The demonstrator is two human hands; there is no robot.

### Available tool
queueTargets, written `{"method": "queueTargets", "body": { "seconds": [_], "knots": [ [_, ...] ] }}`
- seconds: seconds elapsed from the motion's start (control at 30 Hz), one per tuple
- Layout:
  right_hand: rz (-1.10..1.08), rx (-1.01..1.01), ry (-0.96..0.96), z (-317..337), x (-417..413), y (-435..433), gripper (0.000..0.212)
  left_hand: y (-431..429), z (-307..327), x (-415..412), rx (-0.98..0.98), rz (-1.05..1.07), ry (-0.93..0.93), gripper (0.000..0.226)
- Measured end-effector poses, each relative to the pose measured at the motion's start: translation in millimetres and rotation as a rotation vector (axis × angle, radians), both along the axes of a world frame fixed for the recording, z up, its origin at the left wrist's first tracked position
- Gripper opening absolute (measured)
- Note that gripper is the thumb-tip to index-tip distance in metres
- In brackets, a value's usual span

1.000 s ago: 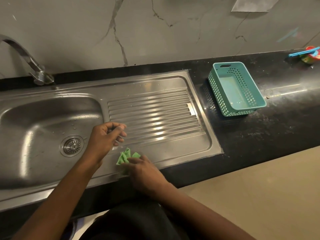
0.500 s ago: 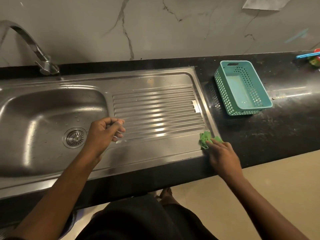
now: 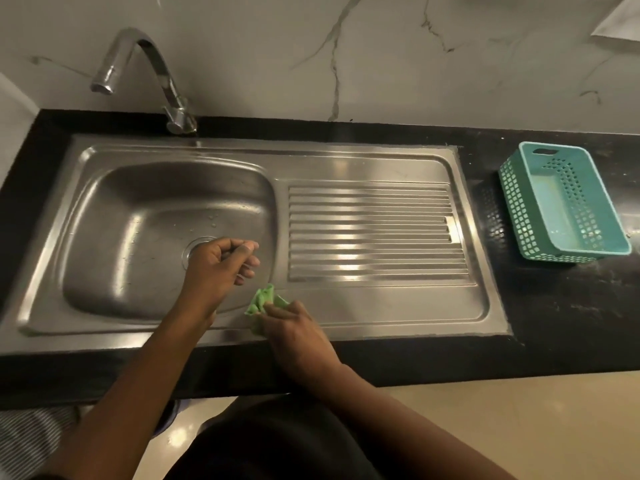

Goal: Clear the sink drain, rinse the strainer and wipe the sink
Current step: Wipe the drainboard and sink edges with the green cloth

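Note:
The steel sink (image 3: 104, 188) has its round drain strainer (image 3: 194, 245) partly hidden behind my left hand (image 3: 218, 268). That hand hovers over the basin's right side, fingers curled and thumb against the index finger, with nothing visible in it. My right hand (image 3: 294, 330) grips a crumpled green cloth (image 3: 261, 299) and holds it down on the sink's front rim, at the corner between basin and ribbed drainboard (image 3: 374, 230). A few water drops lie on the basin floor.
A curved chrome tap (image 3: 152, 67) stands behind the basin. A teal perforated basket (image 3: 561, 202) sits on the black counter (image 3: 554, 306) to the right of the drainboard. A marble wall backs the counter, and its front edge runs below my wrists.
My right hand swept the green cloth right along the front rim to the drainboard's right edge, then back left to the basin corner. My left hand kept its curled pose near the drain.

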State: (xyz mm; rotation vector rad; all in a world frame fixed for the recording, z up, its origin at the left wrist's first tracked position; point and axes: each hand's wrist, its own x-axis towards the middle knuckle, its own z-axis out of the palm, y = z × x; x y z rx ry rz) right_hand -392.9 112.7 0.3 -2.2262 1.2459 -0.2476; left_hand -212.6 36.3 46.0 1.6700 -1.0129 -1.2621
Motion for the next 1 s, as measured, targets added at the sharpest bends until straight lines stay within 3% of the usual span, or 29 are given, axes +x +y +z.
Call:
{"method": "queueTargets", "body": {
  "seconds": [0.2,0.33,0.43,0.67,0.83,1.0],
  "knots": [
    [0.143,-0.086,0.101,-4,-4,-36,0.036,0,-16,31,0.007,0.018,0.015,0.011],
    [0.003,-0.274,0.13,-3,0,-91,0.038,-4,-22,43,0.006,0.016,0.033,0.012],
    [-0.075,-0.211,0.261,5,5,-144,0.058,-7,-22,50,0.019,0.004,0.047,0.012],
    [-0.257,-0.181,0.367,9,28,-217,0.033,-11,-24,57,0.045,-0.047,0.06,0.014],
    [-0.181,-0.184,0.398,5,29,-211,0.045,-14,-28,50,0.056,-0.049,0.051,0.012],
    [-0.068,-0.116,0.356,8,23,-131,0.048,-18,-28,39,0.077,-0.021,0.062,0.012]
  ]
}}
